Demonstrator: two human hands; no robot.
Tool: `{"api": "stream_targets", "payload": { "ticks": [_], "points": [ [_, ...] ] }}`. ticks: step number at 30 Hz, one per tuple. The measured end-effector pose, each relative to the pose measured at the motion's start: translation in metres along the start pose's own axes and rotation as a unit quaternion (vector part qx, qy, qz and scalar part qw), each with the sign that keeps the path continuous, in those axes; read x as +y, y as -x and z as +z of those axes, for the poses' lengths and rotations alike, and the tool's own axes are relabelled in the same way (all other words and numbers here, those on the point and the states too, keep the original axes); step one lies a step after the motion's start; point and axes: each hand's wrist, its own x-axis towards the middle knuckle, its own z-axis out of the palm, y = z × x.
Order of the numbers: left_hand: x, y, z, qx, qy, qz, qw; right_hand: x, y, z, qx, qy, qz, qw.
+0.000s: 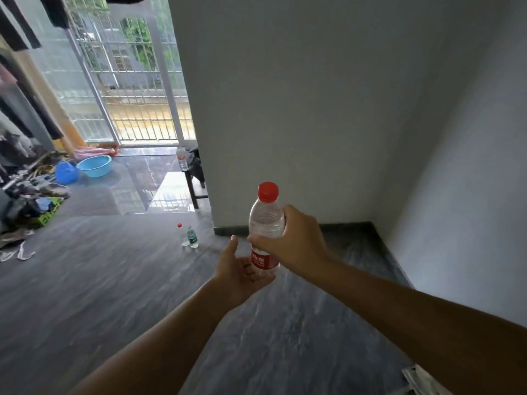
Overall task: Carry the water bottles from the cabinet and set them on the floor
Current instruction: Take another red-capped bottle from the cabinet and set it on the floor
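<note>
A clear water bottle (pixel 265 220) with a red cap and red label stands upright in the air in front of me. My right hand (pixel 293 242) is wrapped around its middle. My left hand (pixel 238 269) is cupped palm-up under its base, touching the bottom. Two small bottles stand together on the grey floor (pixel 114 280) ahead: one with a red cap (pixel 184 235), one with a green label (pixel 193 237). Another bottle (pixel 182 158) stands on a dark stool further back. No cabinet is in view.
A white wall corner (pixel 285 109) rises straight ahead, with a second wall on the right. Blue basins (pixel 94 166) and a pile of clutter (pixel 28 195) line the left side. A barred balcony door (pixel 137 81) is at the back. Hanging clothes are at the upper left.
</note>
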Motion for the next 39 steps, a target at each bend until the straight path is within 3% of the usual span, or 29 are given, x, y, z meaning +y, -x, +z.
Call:
{"api": "stream_targets", "payload": {
  "ticks": [25,39],
  "points": [
    [0.274,-0.064,-0.206,0.092,0.091,0.058,0.99,-0.138,-0.228,0.259,-0.079,-0.018,-0.104,0.991],
    [0.441,-0.154,-0.273,0.123,0.13,0.098,0.979,-0.187,-0.406,0.366,-0.119,-0.027,-0.159,0.98]
  ]
}}
